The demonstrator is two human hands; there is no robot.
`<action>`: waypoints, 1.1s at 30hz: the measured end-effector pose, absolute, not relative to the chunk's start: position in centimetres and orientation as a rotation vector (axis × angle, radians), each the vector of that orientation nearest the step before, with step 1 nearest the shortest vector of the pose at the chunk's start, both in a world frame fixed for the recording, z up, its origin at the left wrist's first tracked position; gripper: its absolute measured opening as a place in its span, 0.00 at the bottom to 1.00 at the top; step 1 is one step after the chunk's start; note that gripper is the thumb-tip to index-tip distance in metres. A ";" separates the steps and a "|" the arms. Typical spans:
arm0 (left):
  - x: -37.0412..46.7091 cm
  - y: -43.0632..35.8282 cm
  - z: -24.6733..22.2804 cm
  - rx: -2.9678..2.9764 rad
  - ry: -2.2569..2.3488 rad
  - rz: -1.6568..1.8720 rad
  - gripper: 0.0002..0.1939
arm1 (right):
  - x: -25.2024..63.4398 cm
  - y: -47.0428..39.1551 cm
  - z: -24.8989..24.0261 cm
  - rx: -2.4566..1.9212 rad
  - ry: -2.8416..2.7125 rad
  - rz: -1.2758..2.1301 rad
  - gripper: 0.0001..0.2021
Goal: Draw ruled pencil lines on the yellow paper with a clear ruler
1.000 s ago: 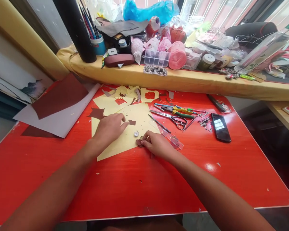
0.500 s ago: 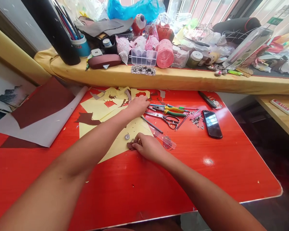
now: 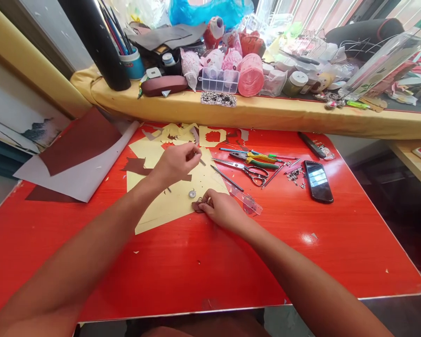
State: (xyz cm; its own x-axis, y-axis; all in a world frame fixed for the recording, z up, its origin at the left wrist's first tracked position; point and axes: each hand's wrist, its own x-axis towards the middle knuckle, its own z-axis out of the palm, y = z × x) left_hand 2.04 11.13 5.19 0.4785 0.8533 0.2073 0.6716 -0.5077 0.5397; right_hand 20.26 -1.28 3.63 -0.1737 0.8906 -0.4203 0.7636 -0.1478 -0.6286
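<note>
My right hand (image 3: 221, 208), closed, pinches a small brown piece of sheet material (image 3: 197, 205) near the front edge of the yellow paper (image 3: 161, 210). My left hand (image 3: 177, 161) hovers over that paper with thumb and fingers pressed together; whatever they hold is too small to make out. Between the hands lies a small round silver tape-like disc (image 3: 192, 194). A larger brown scrap (image 3: 136, 165) rests left of my left hand. Beyond it, a yellow sheet with a cut-out (image 3: 221, 140) lies at the back.
Right of the paper lie scissors (image 3: 243, 167), pliers (image 3: 256, 160), a black pencil-like stick (image 3: 228, 178), a clear ruler (image 3: 245, 196), small metal rings (image 3: 294, 175) and a phone (image 3: 318, 181). Brown sheets (image 3: 80, 140) lean at the left. A crowded ledge (image 3: 175, 106) runs along the back.
My left hand has drawn back leftward and nearer from the cut-out sheet at the back. My right hand keeps its pinch on the brown piece. The whole view has shifted slightly.
</note>
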 end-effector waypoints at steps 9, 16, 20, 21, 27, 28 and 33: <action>-3.0 1.3 5.0 1.858 1.174 0.707 0.13 | 20.2 -1.3 4.1 -1.915 -1.984 1.222 0.03; -2.3 0.0 2.1 1.917 1.103 0.777 0.10 | 20.1 -1.6 4.4 -1.908 -1.953 1.239 0.04; -1.9 0.0 1.7 2.028 1.060 0.803 0.09 | 20.1 -1.6 4.3 -1.924 -1.962 1.207 0.04; -1.9 -0.1 1.6 2.041 1.056 0.806 0.09 | 20.1 -1.6 4.2 -1.926 -1.964 1.204 0.03; -1.7 -0.4 1.3 2.086 1.055 0.817 0.10 | 20.2 -1.7 4.3 -1.895 -1.965 1.221 0.03; -1.7 -0.4 1.3 2.094 1.056 0.818 0.10 | 20.3 -1.7 4.4 -1.889 -1.967 1.225 0.03; -1.6 -0.3 1.4 2.144 1.043 0.813 0.10 | 20.3 -1.7 4.5 -1.886 -1.965 1.243 0.04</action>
State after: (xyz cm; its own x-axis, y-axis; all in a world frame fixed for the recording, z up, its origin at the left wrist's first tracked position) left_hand -1.59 -0.27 1.41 0.5005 0.8268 0.2567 0.4503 -0.5019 0.7385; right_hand 20.31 -1.68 4.49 -0.2001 0.8835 -0.4236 0.7613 -0.1320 -0.6348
